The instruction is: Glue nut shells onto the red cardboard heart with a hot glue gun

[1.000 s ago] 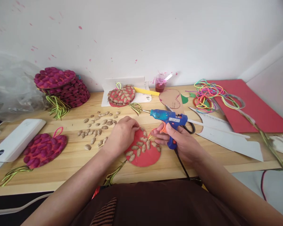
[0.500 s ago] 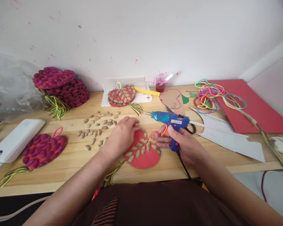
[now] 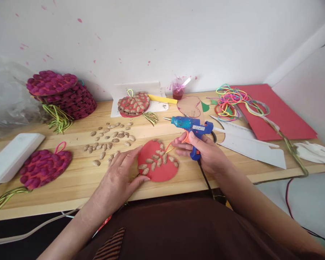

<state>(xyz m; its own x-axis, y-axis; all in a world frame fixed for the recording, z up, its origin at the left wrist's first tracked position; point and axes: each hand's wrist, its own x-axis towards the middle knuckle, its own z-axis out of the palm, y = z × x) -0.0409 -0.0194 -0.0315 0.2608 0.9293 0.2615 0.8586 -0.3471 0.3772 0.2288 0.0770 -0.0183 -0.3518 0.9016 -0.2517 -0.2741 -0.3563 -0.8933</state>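
Note:
A red heart-shaped card [image 3: 162,175] lies on the table in front of me, with rows of peanuts glued across it and an orange-yellow cord loop at its upper right. My left hand [image 3: 121,171] grips its left edge, the thumb on the lower rim and the fingers along the upper left side. In my right hand [image 3: 206,148] is a blue hot glue gun [image 3: 188,124], its nozzle pointing left above the card. A white glue stick sticks out of its back. Loose peanuts [image 3: 108,141] are scattered left of the card.
Purple peanut-covered hearts are stacked [image 3: 67,94] at the back left; another purple heart [image 3: 46,168] lies near a white power bank [image 3: 16,155]. Behind are a peanut heart [image 3: 134,104] and a cup of red liquid [image 3: 178,93]. Tangled cords [image 3: 233,101] lie by red sheets [image 3: 284,119].
My left hand has moved from above the card's upper left down to its left edge, thumb now on the rim. The view has shifted slightly; the right hand still holds the glue gun.

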